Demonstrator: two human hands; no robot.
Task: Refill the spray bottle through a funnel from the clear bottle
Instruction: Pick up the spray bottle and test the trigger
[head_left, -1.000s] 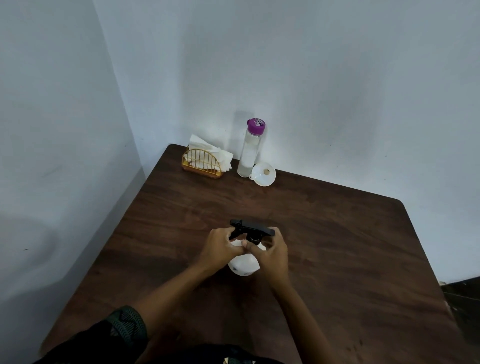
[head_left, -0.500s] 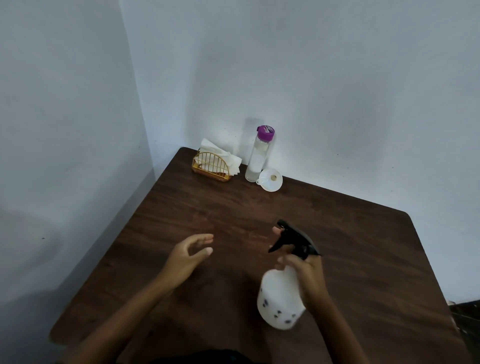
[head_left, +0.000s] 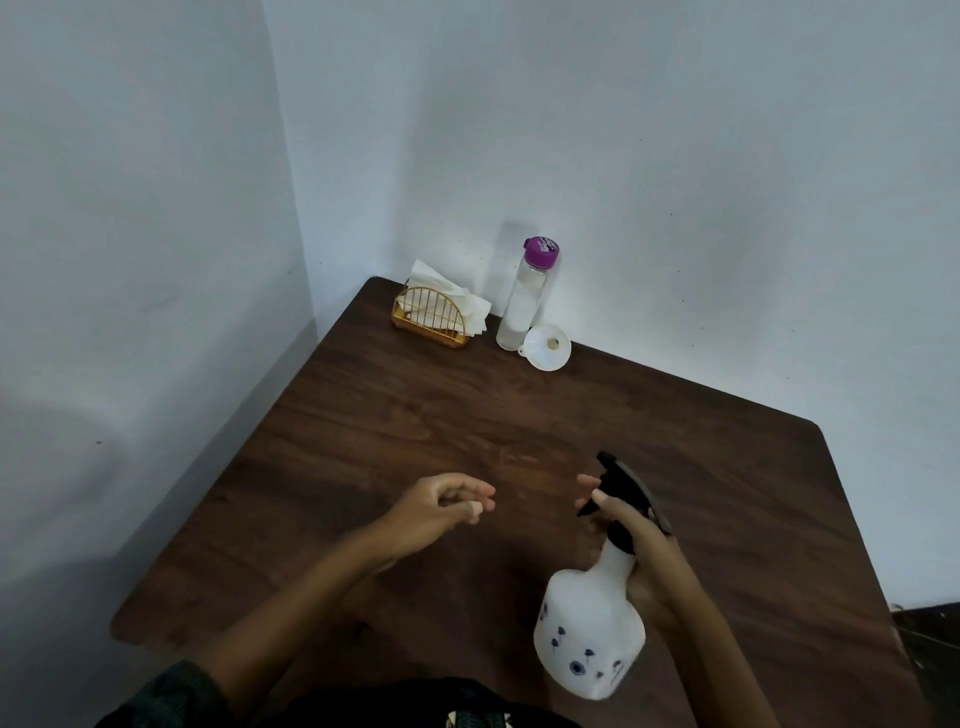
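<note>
The dark wooden table (head_left: 467, 415) lies under both my hands. The spray bottle (head_left: 589, 634), white with small dark flower prints, is in my right hand (head_left: 641, 540). My fingers and thumb curl round its neck at the black trigger head (head_left: 631, 483). The body is tilted with its base toward me; I cannot tell whether the base touches the table. My left hand (head_left: 436, 514) hangs left of that grip, apart from the bottle, fingers loosely bent and holding nothing. Well beyond both hands, by the far wall, the clear bottle (head_left: 522, 306) stands upright with its purple cap on. A gold wire napkin holder (head_left: 430, 317) sits to its left. The white funnel (head_left: 546, 347) lies just beside its base on the right.
</note>
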